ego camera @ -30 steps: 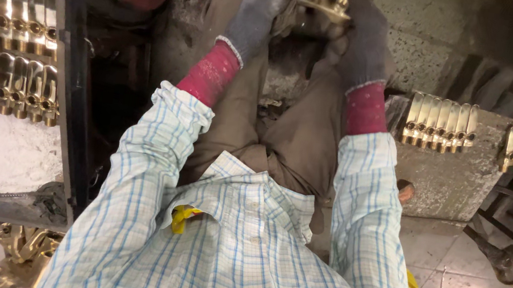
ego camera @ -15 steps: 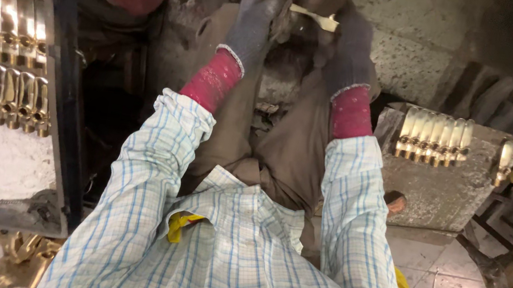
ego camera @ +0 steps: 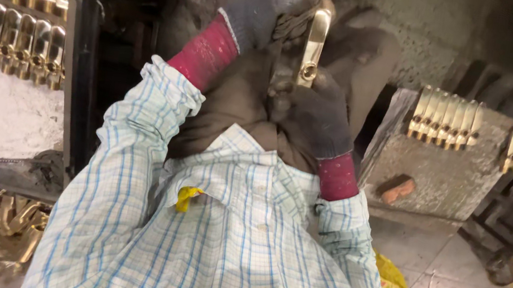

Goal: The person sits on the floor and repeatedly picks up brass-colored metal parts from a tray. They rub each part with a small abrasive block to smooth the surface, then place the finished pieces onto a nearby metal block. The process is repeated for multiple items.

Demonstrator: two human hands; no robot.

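Taking the brass piece [ego camera: 314, 45] as the landmark, and going from left to right: far to its left, on a pale dusty counter [ego camera: 0, 108], two rows of finished brass pieces [ego camera: 13, 40] stand side by side, well apart from the hands. Below that counter, at the bottom left, a loose heap of brass parts [ego camera: 11, 223] lies on the floor.

The left hand [ego camera: 271, 12], in a dark grey glove with a red cuff, is curled over the upper end of the brass piece from its left side, fingers wrapped round the top, with what looks like a rag or cord bunched between glove and metal. The brass piece stands nearly upright, its long axis running top to bottom, a round boss near its lower end. The right hand [ego camera: 317, 116], gloved the same way, sits directly below and slightly right of the piece, closed about its lower end. So both hands are clamped on the one piece, left above, right below, close together over the person's lap; neither is clearly nearer.

To the right of the piece, a grey stone block [ego camera: 439, 176] carries a row of like brass pieces [ego camera: 447, 117] leaning along its top edge, with one more set apart near its right corner.
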